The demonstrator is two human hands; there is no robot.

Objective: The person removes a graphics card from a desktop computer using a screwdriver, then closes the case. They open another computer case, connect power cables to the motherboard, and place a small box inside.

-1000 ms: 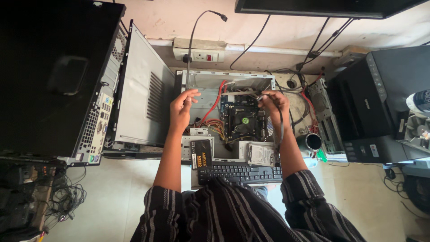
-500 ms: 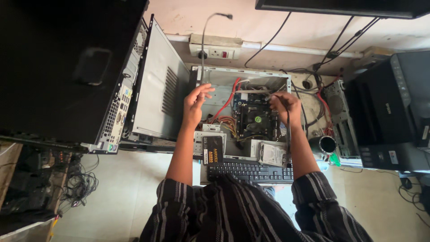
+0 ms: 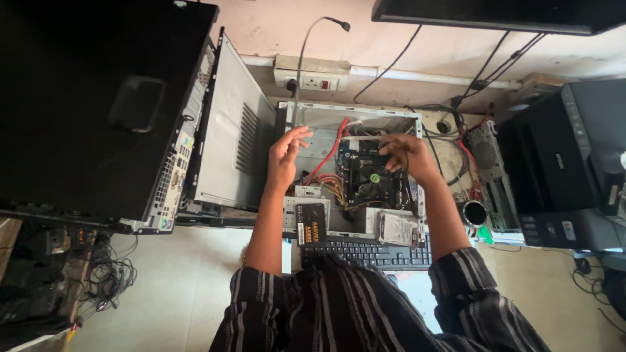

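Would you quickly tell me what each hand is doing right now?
Left hand: open, fingers spread, holding nothing, over the open computer case.
Right hand: fingers curled down over the circuit board; grip cannot be told.

A small black rectangular box with an orange label (image 3: pixel 311 223) lies on the lower edge of the open case, just above the keyboard. Beside it to the right, a silver hard drive carries a white rectangular label (image 3: pixel 395 229). A dark flat monitor screen (image 3: pixel 502 14) runs along the top right edge, unlit. On the black printer at the right sits a small pale sticker (image 3: pixel 568 230).
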